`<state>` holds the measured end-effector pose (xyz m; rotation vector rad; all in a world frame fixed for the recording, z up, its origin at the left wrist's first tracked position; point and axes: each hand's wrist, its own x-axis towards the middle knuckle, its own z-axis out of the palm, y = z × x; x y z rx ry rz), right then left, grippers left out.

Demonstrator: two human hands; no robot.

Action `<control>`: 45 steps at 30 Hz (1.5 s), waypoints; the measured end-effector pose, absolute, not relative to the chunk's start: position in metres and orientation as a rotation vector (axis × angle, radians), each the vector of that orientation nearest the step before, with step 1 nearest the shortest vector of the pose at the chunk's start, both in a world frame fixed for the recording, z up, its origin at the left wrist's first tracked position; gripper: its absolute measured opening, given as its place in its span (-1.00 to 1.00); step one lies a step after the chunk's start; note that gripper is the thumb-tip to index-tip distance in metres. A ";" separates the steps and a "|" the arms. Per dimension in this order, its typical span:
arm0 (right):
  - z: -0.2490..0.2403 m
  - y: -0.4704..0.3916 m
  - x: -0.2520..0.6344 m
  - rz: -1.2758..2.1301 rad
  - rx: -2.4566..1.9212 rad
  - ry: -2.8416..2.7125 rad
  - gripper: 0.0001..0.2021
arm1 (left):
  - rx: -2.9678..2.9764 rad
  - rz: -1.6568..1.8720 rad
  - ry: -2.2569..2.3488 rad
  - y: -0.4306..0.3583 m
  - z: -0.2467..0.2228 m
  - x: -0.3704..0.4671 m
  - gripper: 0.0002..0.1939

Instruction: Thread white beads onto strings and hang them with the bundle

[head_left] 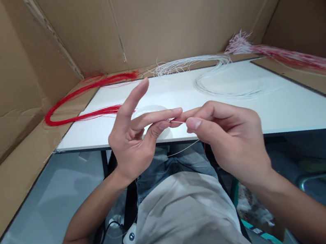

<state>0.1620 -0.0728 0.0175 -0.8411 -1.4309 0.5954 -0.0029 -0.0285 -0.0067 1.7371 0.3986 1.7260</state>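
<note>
Above the front edge of the white table, my left hand [135, 133] pinches a thin red and white cord [178, 122] between thumb and a finger, with its index finger raised. My right hand [227, 132] pinches the same cord just to the right, its fingertips close to those of my left hand. A loose white strand [184, 149] hangs below the hands over my lap. On the left lies a curved bundle of red threads [55, 115]. White threads [203, 82] curve across the back of the table. How the strands cross between my fingertips is too small to tell.
Cardboard walls [164, 17] enclose the white table [285, 105] at the back and sides. A bundle of red and white cords [302, 57] lies at the back right. A white device [130, 238] with a black cable is beside my lap.
</note>
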 end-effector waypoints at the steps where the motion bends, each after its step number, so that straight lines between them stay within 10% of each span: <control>1: 0.017 -0.073 0.162 0.595 -0.834 -1.430 -0.77 | 1.729 1.724 0.397 -0.028 -0.007 -0.003 -0.33; 45: 0.018 -0.073 0.163 0.652 -0.833 -1.421 -0.75 | 2.127 1.659 0.320 -0.018 -0.010 -0.010 -0.24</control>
